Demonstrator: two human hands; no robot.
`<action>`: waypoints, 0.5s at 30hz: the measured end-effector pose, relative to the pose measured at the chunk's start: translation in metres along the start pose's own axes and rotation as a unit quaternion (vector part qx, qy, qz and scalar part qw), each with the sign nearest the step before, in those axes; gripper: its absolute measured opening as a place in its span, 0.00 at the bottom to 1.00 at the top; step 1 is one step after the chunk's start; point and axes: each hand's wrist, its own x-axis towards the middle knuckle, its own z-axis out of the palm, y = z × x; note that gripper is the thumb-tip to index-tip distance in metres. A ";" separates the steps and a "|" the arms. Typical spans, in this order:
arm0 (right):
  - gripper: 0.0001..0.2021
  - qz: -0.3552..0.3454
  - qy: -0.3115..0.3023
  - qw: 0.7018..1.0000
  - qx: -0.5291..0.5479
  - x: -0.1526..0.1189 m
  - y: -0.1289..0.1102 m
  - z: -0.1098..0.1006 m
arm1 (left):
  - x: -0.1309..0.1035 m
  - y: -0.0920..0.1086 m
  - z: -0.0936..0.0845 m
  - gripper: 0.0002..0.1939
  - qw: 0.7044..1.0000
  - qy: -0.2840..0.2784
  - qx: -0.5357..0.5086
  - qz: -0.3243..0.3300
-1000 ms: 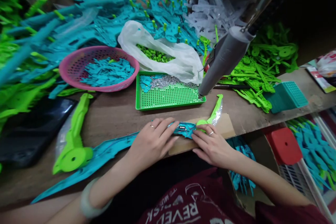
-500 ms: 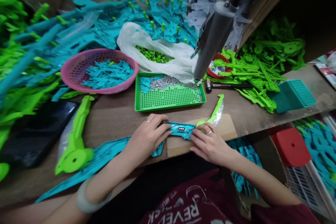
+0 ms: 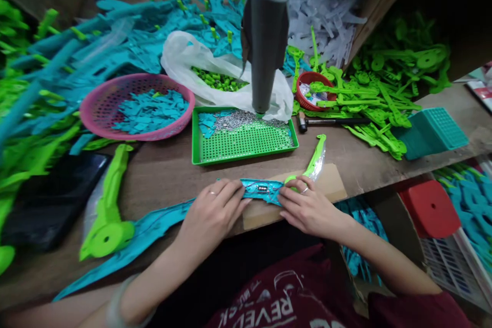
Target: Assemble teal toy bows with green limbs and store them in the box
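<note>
A long blue plastic shell [image 3: 159,224] lies along the table's front edge, its open side up, with wires and a small metal spring-like part [image 3: 263,189] inside. My left hand [image 3: 216,210] is closed on the shell left of the metal part. At its right end my right hand [image 3: 307,207] pinches the shell, close to a green blade-shaped piece [image 3: 315,160] with a clear part. Under the shell is a piece of cardboard [image 3: 332,183]. Another green piece [image 3: 109,205] with a round end touches the shell at the left. Fingertips are partly hidden.
A grey electric screwdriver [image 3: 265,41] hangs over the green tray [image 3: 246,144] of screws. Around it are a pink basket [image 3: 134,136], a white bag [image 3: 188,61], a hammer [image 3: 330,121], a red basket [image 3: 315,105] and a teal basket [image 3: 438,133]. Blue and green parts are piled behind.
The hanging screwdriver has swung left. My left hand has shifted slightly left and lower along the blue shell; a small blue piece seen beneath it earlier no longer shows. The view has moved slightly.
</note>
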 end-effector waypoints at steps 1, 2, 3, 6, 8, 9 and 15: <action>0.13 0.000 -0.001 1.000 0.000 0.000 0.000 0.000 | -0.004 0.000 0.001 0.14 1.000 0.005 0.003 0.005; 0.13 -0.002 0.000 1.000 0.000 0.000 0.000 0.000 | -0.008 -0.001 0.002 0.14 1.000 0.010 0.001 0.010; 0.13 -0.005 0.002 1.000 -0.002 -0.001 0.000 0.001 | -0.011 -0.003 0.003 0.14 1.000 0.012 -0.007 0.015; 0.13 -0.011 0.008 1.000 -0.006 -0.001 0.000 0.002 | -0.017 -0.011 0.003 0.14 0.998 0.002 -0.046 0.034; 0.13 -0.011 0.006 1.000 -0.011 -0.002 0.001 0.003 | -0.016 -0.017 0.000 0.13 0.997 -0.006 -0.059 0.047; 0.14 -0.013 0.006 1.000 -0.016 -0.002 0.001 0.003 | -0.014 -0.019 -0.002 0.14 0.997 -0.008 -0.061 0.052; 0.16 -0.040 0.046 0.996 -0.072 -0.001 0.001 0.003 | -0.003 -0.029 -0.009 0.16 0.993 -0.014 -0.032 0.109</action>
